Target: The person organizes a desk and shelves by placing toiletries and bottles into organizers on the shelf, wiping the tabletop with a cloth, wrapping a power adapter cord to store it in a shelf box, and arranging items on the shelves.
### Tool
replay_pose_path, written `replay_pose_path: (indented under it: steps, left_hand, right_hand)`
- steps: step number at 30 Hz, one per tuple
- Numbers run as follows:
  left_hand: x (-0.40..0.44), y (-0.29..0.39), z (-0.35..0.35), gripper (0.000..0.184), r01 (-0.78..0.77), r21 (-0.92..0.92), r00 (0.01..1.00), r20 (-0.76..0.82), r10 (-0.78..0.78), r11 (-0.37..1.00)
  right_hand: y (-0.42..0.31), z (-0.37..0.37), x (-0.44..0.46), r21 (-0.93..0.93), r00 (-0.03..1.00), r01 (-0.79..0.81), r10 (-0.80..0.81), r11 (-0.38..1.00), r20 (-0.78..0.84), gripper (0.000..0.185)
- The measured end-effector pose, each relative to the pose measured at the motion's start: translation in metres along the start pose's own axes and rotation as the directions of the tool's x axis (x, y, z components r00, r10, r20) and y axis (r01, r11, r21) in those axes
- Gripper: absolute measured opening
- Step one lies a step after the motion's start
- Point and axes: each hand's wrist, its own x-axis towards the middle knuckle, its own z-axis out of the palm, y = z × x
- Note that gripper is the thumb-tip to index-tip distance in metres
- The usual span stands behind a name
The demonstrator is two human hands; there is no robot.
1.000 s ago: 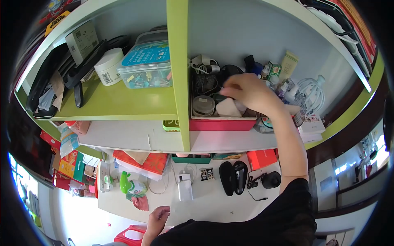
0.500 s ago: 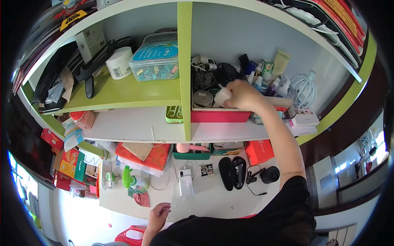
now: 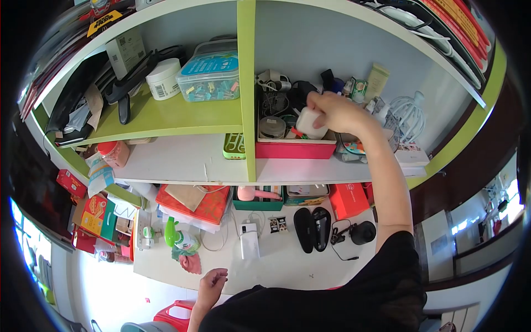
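Observation:
My right hand (image 3: 340,113) reaches into the shelf's right compartment, its fingers closed on a white rounded case (image 3: 311,123). The case is held over the pink-red box (image 3: 296,150), which is full of cables and small items. Inside that box are a round clear-lidded tin (image 3: 272,127) and a tangle of dark cable (image 3: 274,102). By the desk's front edge hovers my left hand (image 3: 212,286), its fingers loosely curled; whether anything is in them is hidden. A white power bank-like block (image 3: 249,242) lies on the desk beyond it.
A green-topped spray bottle (image 3: 180,238) stands on the desk at left, beside a pink cloth (image 3: 191,263). An open black case (image 3: 312,229) and a black cylinder with cable (image 3: 363,233) lie at right. A green divider (image 3: 246,88) separates the shelf compartments.
The white case has come up and slightly right in my right hand, showing more of its face. My left hand has shifted very little. The whole view has tilted slightly.

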Motion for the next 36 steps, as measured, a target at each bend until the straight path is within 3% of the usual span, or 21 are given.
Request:
replay_pose_path:
  steps: [4, 8, 11, 12, 14, 16, 17, 20, 21, 24, 28, 34, 36]
  left_hand:
    - [-0.002, 0.001, 0.001, 0.021, -0.019, -0.003, 1.000, -0.007, 0.019, 1.000]
    - [-0.006, -0.001, 0.000, 0.021, -0.030, -0.007, 0.999, -0.029, 0.030, 1.000]
    - [-0.010, -0.008, -0.002, 0.021, -0.040, -0.035, 0.998, -0.051, 0.039, 0.999]
    - [-0.012, -0.008, -0.003, 0.021, -0.046, -0.033, 0.997, -0.060, 0.044, 0.998]
    - [-0.015, -0.005, -0.006, 0.021, -0.053, -0.028, 0.996, -0.076, 0.051, 0.998]
    - [-0.017, -0.006, -0.007, 0.021, -0.069, 0.002, 0.994, -0.088, 0.069, 0.998]
    - [-0.020, -0.006, -0.008, 0.021, -0.075, 0.023, 0.993, -0.092, 0.076, 0.997]
    - [-0.021, -0.007, -0.008, 0.021, -0.069, -0.001, 0.994, -0.088, 0.068, 0.998]
    - [-0.020, -0.007, -0.008, 0.021, -0.070, -0.004, 0.993, -0.093, 0.070, 0.998]
    - [-0.025, -0.011, -0.009, 0.021, -0.060, -0.021, 0.991, -0.120, 0.057, 0.998]
    - [-0.031, -0.015, -0.018, 0.021, -0.058, -0.033, 0.987, -0.150, 0.052, 0.998]
    - [-0.037, -0.022, -0.025, 0.022, -0.045, -0.033, 0.984, -0.174, 0.038, 0.998]
    - [-0.037, -0.023, -0.026, 0.022, -0.037, -0.047, 0.982, -0.184, 0.028, 0.998]
  right_hand:
    - [0.004, 0.023, 0.021, 0.105, 0.968, 0.129, -0.148, 0.986, 0.202, 0.029]
    - [-0.018, 0.022, 0.016, -0.088, 0.990, 0.040, -0.028, 0.995, 0.137, 0.019]
    - [-0.004, 0.032, 0.023, -0.079, 0.996, 0.088, -0.089, 0.993, -0.016, 0.018]
    - [-0.002, 0.028, 0.022, -0.052, 0.983, 0.094, -0.101, 0.994, -0.151, 0.019]
    - [0.005, 0.020, 0.023, 0.003, 0.907, 0.116, -0.105, 0.993, -0.408, 0.021]
    - [0.012, 0.003, 0.035, 0.116, 0.796, 0.039, 0.039, 0.992, -0.604, 0.024]
    - [0.020, -0.001, 0.046, 0.131, 0.863, -0.016, 0.080, 0.991, -0.500, 0.047]
    - [0.026, 0.024, 0.069, -0.055, 0.926, -0.004, -0.017, 0.998, -0.378, 0.065]
    - [0.025, 0.023, 0.077, -0.012, 0.985, -0.069, 0.067, 0.998, -0.159, 0.083]
    - [0.014, 0.044, 0.089, -0.176, 0.969, -0.188, 0.153, 0.966, -0.195, 0.082]
    - [0.008, 0.044, 0.091, -0.184, 0.961, -0.219, 0.179, 0.958, -0.210, 0.065]
    - [0.002, 0.039, 0.071, -0.015, 0.802, -0.276, 0.221, 0.961, -0.555, 0.048]
    - [-0.001, 0.019, 0.053, 0.022, 0.765, -0.159, 0.138, 0.987, -0.629, 0.048]
